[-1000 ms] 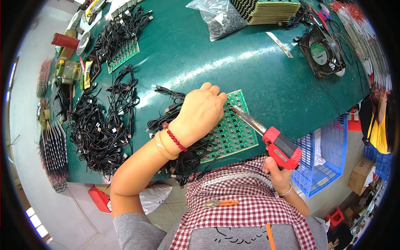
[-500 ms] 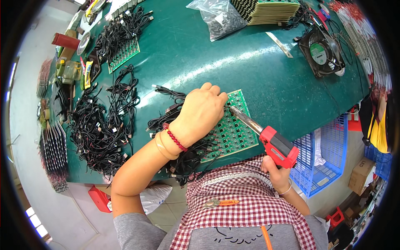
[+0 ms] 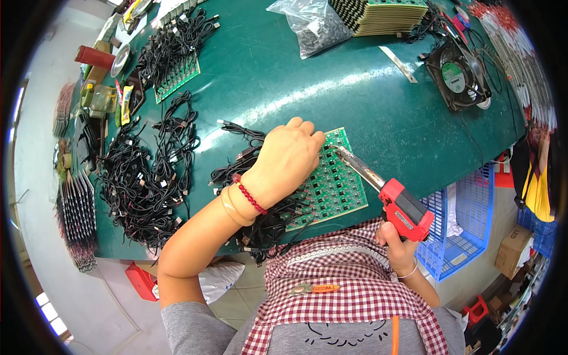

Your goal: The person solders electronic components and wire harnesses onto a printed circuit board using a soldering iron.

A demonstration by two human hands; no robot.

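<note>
A green circuit board panel with rows of small parts lies near the table's front edge. My left hand is closed over its upper left part, fingers curled under; what they pinch is hidden. Black cables with plugs lie beneath and beside my left wrist, some reaching over the board's left side. My right hand grips a red and black soldering gun by its handle. The gun's metal barrel points up and left, its tip close over the board beside my left fingertips; whether it touches cannot be told.
Heaps of black cables cover the table's left side. Farther back are another cable pile, a plastic bag of small black parts, a stack of boards, a metal strip and a fan. Blue crates stand at right.
My right hand and the soldering gun have shifted slightly right, drawing the tip a little away from my left fingers. My left hand stays nearly in place.
</note>
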